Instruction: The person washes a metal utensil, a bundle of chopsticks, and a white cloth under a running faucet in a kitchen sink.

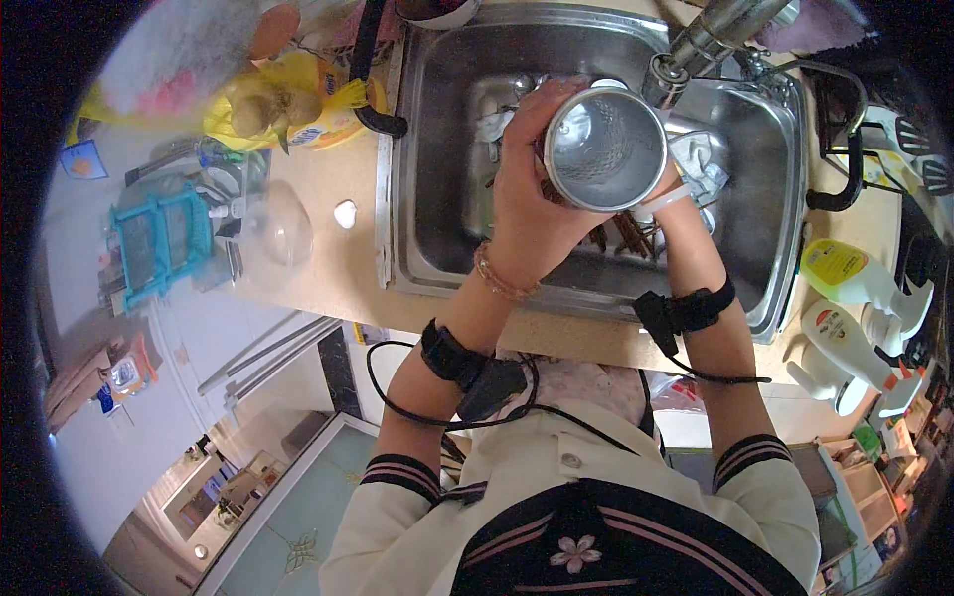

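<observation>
Over the sink, my left hand (533,179) is wrapped around the left side of a metal cylindrical utensil holder (607,149). Its open mouth faces up at me, and its inner wall has a fine mesh-like pattern. My right hand (669,177) is at the holder's lower right side. Most of its fingers are hidden behind the holder, so their grip cannot be made out. Below, in the stainless steel sink (455,246), lie brown chopsticks (633,235), several metal utensils and crumpled whitish pieces (697,160) that look like cloth or plastic.
A metal faucet (665,74) reaches in from the upper right. Spray bottles (838,272) lie right of the sink. On the left are a yellow bag (320,104), a clear plastic bowl (279,223), a small white object (345,214) and a turquoise rack (164,242).
</observation>
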A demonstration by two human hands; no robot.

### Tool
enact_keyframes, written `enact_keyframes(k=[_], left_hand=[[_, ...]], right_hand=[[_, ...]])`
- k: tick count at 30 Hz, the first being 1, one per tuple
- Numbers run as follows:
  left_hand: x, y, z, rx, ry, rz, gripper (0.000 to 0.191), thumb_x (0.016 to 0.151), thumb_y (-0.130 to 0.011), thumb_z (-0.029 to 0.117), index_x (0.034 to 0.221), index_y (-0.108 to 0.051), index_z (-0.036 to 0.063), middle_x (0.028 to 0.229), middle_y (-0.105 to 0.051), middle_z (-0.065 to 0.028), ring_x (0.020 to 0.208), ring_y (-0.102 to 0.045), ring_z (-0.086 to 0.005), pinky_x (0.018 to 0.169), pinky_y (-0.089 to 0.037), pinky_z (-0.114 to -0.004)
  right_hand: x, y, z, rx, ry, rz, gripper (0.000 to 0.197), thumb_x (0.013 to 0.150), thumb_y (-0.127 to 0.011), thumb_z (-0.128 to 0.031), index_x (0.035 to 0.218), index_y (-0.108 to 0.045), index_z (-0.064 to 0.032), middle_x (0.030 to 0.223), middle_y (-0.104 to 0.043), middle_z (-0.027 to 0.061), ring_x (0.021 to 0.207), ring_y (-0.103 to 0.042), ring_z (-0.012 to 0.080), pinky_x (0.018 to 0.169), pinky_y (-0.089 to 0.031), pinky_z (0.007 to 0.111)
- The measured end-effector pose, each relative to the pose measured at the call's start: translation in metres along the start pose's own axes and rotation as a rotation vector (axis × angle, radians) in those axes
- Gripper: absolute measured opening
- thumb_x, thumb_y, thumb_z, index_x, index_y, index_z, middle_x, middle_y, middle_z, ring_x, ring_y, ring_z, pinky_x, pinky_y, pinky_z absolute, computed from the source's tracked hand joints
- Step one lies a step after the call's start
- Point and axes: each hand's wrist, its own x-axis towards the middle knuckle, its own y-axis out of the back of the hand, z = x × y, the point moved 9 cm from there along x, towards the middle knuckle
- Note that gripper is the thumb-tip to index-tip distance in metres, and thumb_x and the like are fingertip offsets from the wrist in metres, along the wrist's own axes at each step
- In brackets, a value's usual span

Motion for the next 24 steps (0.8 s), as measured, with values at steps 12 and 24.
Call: enact_keyframes(k=[12, 24], left_hand=[[-0.008, -0.027, -0.045, -0.273, 0.355, -0.005, 0.073, 0.053, -0.075, 0.013, 0.110, -0.033, 0.0002, 0.104, -0.045, -0.0122, 0.100, -0.043, -0.0187, 0.084, -0.036, -0.030], [-0.014, -0.087, -0.085, -0.834, 0.664, -0.169, 0.037, 0.072, -0.059, 0.015, 0.101, -0.043, -0.0009, 0.090, -0.054, -0.0052, 0.081, -0.051, -0.0130, 0.072, -0.040, -0.025]], right_hand=[[-0.054, 0.051, 0.055, 0.021, -0.382, 0.175, 0.017, 0.076, -0.052, -0.017, 0.078, -0.059, -0.0021, 0.070, -0.060, 0.0126, 0.066, -0.059, 0.0211, 0.062, -0.043, 0.028], [-0.097, 0.127, 0.082, -0.031, -0.567, 0.409, 0.019, 0.079, -0.051, -0.018, 0.076, -0.059, -0.0006, 0.072, -0.061, 0.0097, 0.066, -0.059, 0.0157, 0.063, -0.044, 0.026]])
